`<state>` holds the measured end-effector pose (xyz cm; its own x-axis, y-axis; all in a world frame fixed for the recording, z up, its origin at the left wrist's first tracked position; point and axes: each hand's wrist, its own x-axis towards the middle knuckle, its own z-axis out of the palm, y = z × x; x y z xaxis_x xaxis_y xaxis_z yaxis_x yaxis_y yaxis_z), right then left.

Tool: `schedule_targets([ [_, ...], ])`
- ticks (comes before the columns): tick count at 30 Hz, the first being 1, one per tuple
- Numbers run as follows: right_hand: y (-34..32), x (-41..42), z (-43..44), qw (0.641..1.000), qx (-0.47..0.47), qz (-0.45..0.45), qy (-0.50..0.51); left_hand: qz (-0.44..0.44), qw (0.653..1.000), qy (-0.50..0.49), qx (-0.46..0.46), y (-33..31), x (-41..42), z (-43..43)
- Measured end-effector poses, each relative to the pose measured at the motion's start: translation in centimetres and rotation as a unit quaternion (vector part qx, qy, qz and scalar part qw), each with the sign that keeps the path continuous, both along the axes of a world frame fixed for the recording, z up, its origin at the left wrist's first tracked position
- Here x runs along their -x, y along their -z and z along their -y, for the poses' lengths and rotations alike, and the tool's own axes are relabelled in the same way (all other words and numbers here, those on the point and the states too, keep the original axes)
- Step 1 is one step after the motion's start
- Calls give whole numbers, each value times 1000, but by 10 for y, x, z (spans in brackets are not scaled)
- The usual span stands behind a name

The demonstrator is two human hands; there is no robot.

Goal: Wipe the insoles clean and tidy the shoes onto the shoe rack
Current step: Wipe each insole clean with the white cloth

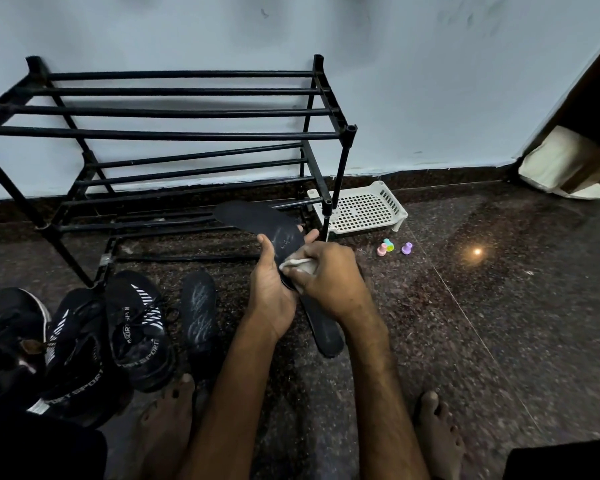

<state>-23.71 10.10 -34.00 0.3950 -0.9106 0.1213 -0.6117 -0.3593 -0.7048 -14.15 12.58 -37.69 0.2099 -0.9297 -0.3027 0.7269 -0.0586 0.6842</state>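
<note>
Black insole (257,220) is held up off the floor. The left hand (271,289) curls round its edge to steady it, and the right hand (329,275) pinches a white cloth (297,265) against it to wipe. Another insole (198,317) lies beside the shoes (136,327), which are not yet on the shoe rack (187,133) just ahead. Room to move is on the right, short of the white tray (361,209).

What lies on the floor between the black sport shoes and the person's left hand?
In the head view, a loose black insole with pale streaks lies flat between the sport shoes and the left hand.
</note>
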Motion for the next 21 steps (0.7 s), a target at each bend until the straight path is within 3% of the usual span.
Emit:
schedule_targets([
  [4, 5, -1, 8, 990, 90, 30, 103, -6, 1000, -1, 15, 0, 2, 1],
  [6, 8, 4, 9, 986, 91, 26, 141, -13, 1000, -5, 12, 0, 1, 1],
  [9, 5, 6, 2, 999, 22, 0, 42, -15, 1000, -20, 15, 2, -1, 2],
  [11, 2, 0, -4, 999, 7, 29, -25, -12, 1000, -19, 15, 2, -2, 3],
  [16, 12, 3, 8, 988, 86, 47, 117, -19, 999, -19, 32, 1, -3, 2],
  [21, 15, 6, -1, 998, 5, 58, -2, 5, 999, -33, 40, 5, -6, 4],
])
